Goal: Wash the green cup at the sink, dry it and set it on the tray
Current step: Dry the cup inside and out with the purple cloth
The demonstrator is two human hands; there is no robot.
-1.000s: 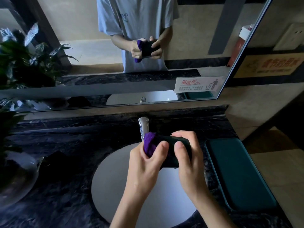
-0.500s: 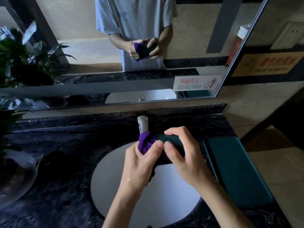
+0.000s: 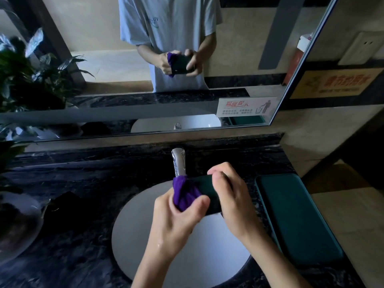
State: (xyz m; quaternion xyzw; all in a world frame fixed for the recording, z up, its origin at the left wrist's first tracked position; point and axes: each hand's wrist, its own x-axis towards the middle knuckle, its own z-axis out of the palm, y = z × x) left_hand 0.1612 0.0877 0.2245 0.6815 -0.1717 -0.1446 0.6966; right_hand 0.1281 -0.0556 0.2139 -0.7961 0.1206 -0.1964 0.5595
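The dark green cup (image 3: 207, 192) lies on its side above the white sink basin (image 3: 145, 235), held between both hands. My right hand (image 3: 230, 196) wraps its right end, fingers over the top. My left hand (image 3: 176, 219) grips a purple cloth (image 3: 185, 194) bunched at the cup's left end; whether the cloth goes inside the mouth is hidden. A dark green tray (image 3: 295, 221) lies flat on the counter to the right of the sink. The chrome tap (image 3: 178, 162) stands just behind the cloth, with no water visible.
The black marble counter (image 3: 83, 179) surrounds the basin. A potted plant (image 3: 18, 80) and a glass bowl (image 3: 18, 229) sit at the left. A small dark object (image 3: 62, 202) lies left of the sink. The mirror (image 3: 104, 59) behind reflects a person holding cloth and cup.
My hands have shifted slightly on the cup; the cup has turned a little in my right hand while the cloth stays at its left end. The view has dipped slightly.
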